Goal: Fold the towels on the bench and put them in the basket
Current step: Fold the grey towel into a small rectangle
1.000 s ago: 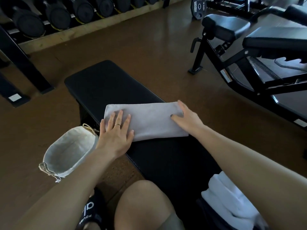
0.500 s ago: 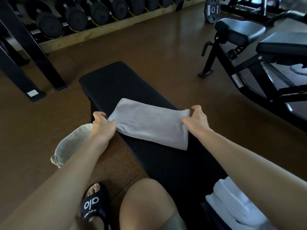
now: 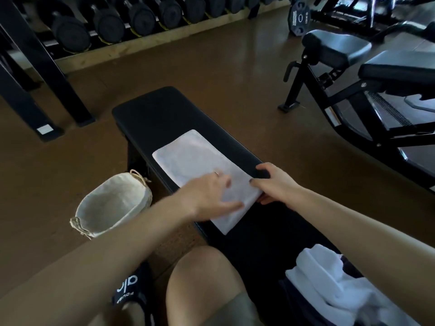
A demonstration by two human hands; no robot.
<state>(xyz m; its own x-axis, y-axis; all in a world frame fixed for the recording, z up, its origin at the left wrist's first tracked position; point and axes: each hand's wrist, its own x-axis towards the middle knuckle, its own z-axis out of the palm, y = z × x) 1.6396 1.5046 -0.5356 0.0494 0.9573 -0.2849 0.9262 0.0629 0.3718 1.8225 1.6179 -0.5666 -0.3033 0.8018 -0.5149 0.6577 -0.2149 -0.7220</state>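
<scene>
A folded light grey towel [image 3: 193, 158] lies lengthwise along the black bench [image 3: 160, 107]. My left hand [image 3: 211, 198] rests on its near part with fingers stretched out, blurred by motion. At the towel's near right edge, my right hand [image 3: 276, 184] pinches it, fingers on top and thumb below. An off-white cloth basket [image 3: 113, 205] stands open on the floor left of the bench, with nothing visible inside. A heap of white towels [image 3: 329, 292] sits on the bench's near end, under my right forearm.
A dumbbell rack [image 3: 117, 24] lines the far wall. Black rack legs [image 3: 47, 85] stand at the left. Another black weight bench [image 3: 353, 78] fills the right side. Brown floor surrounds the bench. My knee [image 3: 202, 283] and sandalled foot [image 3: 131, 288] are below.
The towel has been turned from crosswise to lengthwise on the bench. My left hand let go of its left end and now lies on the near part, beside my right hand.
</scene>
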